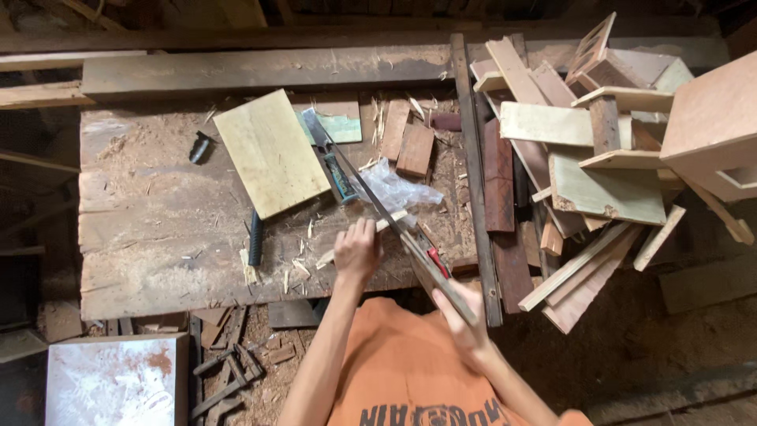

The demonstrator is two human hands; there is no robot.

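At the near edge of the table [158,260], a thin pale wooden strip [392,222] lies across the worn boards, one end pointing toward the person's body. Left hand [356,251] is closed down on the strip, pinning it flat. Right hand [464,319] grips the handle end of a long hand saw [378,201]; the blade runs diagonally away from the body, crossing the strip just beside the left hand.

Step in hand, as judged: sawing through the strip, the cut apparently underway, since the blade sits on the wood and fresh shavings [296,268] lie around it. How deep the kerf goes cannot be told; the blade hides it.

Next move calls for: steady downward pressure from the left hand so the strip does not skate, fingers kept clear of the blade line, and strokes along the blade's own axis.

The strip looks light-coloured, narrow, slender enough to flex or split near the cut.

Nearby: a yellowish board [272,154] lying flat, a crumpled clear plastic bag [398,189] touching the saw's path, a teal-handled tool [341,175] under the blade, a dark cylindrical handle [255,237], and a heap of offcuts [599,150] to the right.
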